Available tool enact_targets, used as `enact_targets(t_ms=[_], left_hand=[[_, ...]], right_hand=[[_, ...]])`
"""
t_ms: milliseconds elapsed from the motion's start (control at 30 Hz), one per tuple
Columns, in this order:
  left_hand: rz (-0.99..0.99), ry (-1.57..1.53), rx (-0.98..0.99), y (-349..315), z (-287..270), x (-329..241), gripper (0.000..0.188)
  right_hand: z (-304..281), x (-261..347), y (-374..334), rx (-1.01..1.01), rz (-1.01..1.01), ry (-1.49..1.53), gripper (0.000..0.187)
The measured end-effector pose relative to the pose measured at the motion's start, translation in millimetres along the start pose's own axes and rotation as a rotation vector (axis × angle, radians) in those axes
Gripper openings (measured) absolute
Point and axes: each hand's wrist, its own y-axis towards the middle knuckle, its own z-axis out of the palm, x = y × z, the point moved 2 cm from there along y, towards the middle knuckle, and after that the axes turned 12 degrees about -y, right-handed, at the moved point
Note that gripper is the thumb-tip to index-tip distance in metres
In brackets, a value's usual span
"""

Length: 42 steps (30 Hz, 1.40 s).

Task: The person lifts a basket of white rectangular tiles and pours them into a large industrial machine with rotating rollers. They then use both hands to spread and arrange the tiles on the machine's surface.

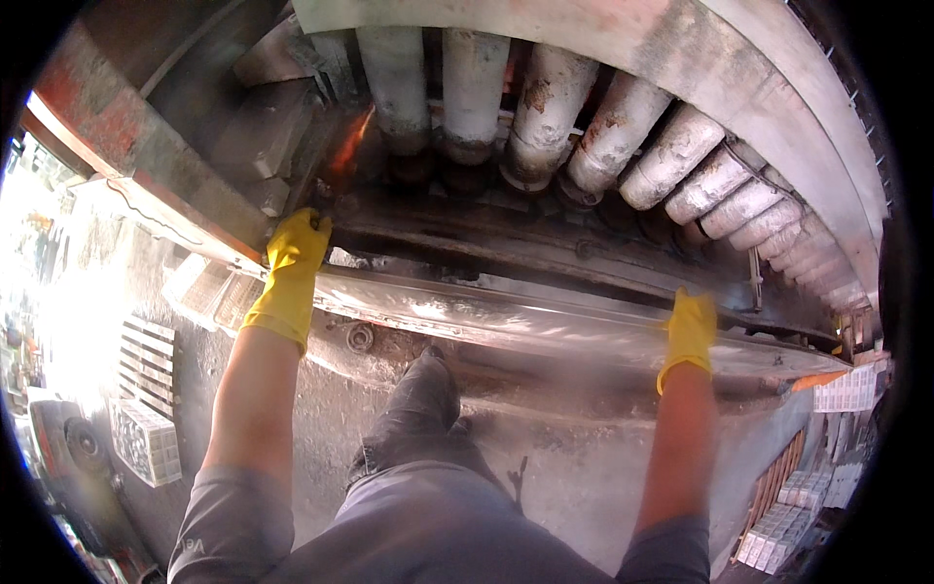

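Your left hand [297, 241], yellow-gloved, at left end of long metal beam [506, 319]; right hand [691, 327] over its upper edge, toward right end. Can't tell if either grips.

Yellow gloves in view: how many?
2: one on the left hand, near the left end of the metal ledge; one on the right hand, toward its right end.

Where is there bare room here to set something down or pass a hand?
Bare floor flanks the legs, bordered by the left forearm and right forearm. The metal rail looks free between the left hand and right hand. Crowded: the close-set pipes above, and lower right, where pale blocks are stacked.
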Motion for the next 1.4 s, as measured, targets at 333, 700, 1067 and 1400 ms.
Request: enact_targets(t_ms=[333, 700, 1067, 1400], left_hand=[[-0.029, -0.011, 0.044, 20.5, 6.7, -7.6, 0.039], [0.023, -0.009, -0.013, 8.2, 8.0, 11.6, 0.040], [-0.022, -0.059, 0.024, -42.3, -13.3, 27.1, 0.042], [0.086, -0.002, 0.023, -69.5, -25.4, 43.3, 0.036]], right_hand=[[1.4, 16.5, 19.3, -0.041, -0.012, -0.016, 0.067], [21.9, -1.0, 18.3, -0.192, -0.017, -0.002, 0.085], [-2.0, -36.6, -53.1, -0.172, -0.046, 0.050, 0.087], [22.8, -74.5, -63.5, -0.197, -0.069, 0.059, 0.083]])
